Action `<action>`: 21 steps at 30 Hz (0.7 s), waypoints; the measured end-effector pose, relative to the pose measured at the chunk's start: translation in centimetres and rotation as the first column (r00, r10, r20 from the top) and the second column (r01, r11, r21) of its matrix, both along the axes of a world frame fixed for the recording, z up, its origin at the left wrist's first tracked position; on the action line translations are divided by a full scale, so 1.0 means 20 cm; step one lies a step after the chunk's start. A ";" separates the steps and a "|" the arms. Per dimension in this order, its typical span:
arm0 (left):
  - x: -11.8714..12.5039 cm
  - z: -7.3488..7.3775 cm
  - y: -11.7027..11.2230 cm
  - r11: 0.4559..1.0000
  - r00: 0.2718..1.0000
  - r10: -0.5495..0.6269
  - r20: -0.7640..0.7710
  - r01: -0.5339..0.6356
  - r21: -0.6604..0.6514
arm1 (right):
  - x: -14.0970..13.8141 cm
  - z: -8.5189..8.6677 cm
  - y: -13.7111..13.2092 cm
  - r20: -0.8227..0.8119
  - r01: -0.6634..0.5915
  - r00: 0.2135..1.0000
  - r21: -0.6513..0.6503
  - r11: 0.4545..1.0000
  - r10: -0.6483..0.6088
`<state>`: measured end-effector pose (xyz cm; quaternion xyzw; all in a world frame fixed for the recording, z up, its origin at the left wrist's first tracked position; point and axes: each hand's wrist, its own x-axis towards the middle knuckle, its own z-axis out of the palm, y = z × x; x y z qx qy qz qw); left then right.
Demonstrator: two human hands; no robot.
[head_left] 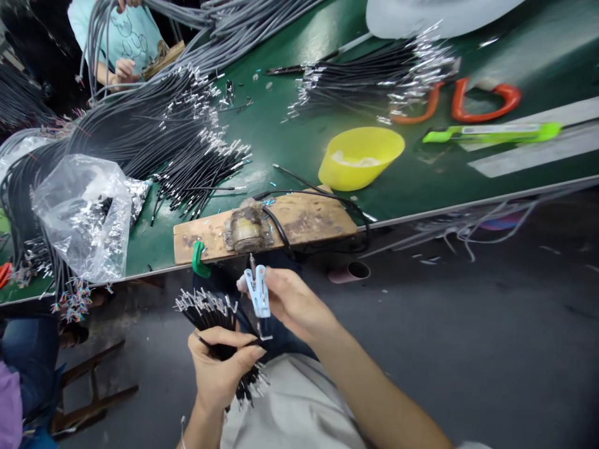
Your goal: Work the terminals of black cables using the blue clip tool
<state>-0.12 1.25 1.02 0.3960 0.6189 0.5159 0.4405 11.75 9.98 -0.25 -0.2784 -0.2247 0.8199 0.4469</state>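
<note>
My left hand (219, 368) is closed around a bundle of short black cables (210, 312) with stripped silvery ends fanned out to the upper left. My right hand (285, 299) grips a small light-blue tool (259, 292) with a metal tip that points up toward the wooden block. Both hands are below the table edge, over my lap. A wooden block (309, 221) with a worn metal fixture (247, 229) and a black wire lies on the green table's near edge, just above the tool.
On the green table (281, 134) lie heaps of black cables (173, 137), another cable pile (374, 81), a yellow bowl (360, 156), a clear plastic bag (84, 212), orange-handled scissors (482, 103) and a green knife (491, 132). Another person's hand (124, 68) works at the far left.
</note>
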 end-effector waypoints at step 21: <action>0.02 -0.01 -0.01 0.994 1.000 0.015 -0.014 -0.016 -0.105 | 0.08 -0.18 -0.13 0.165 0.247 0.955 0.010 0.969 -0.245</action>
